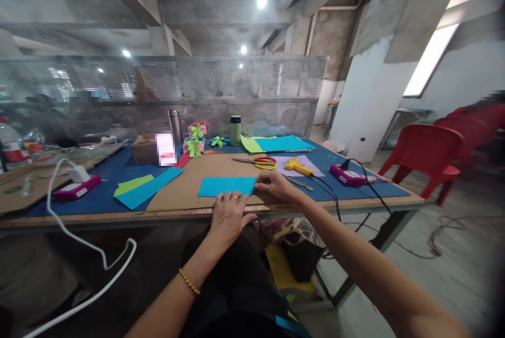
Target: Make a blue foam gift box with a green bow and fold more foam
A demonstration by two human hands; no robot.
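Note:
A bright blue rectangular strip (216,186), paper or foam by its look, lies on a sheet of brown cardboard (169,201) at the table's near edge. My left hand (230,217) rests on the strip's near edge with its fingers stretched out. At the right end of the strip, my right hand (272,185) pinches the edge between thumb and fingers; the fingertips are partly hidden. Just beyond my hands are scissors (262,163) with red and yellow handles. A yellow glue gun (299,166) lies on a lilac sheet (319,168) to the right.
Blue and green strips (152,189) lie to the left. Farther back stand a green bottle (235,131), a steel flask (174,125) and green-and-pink craft pieces (194,146). Purple power strips (347,175) sit at both sides with cables. Red chairs (422,153) stand at right.

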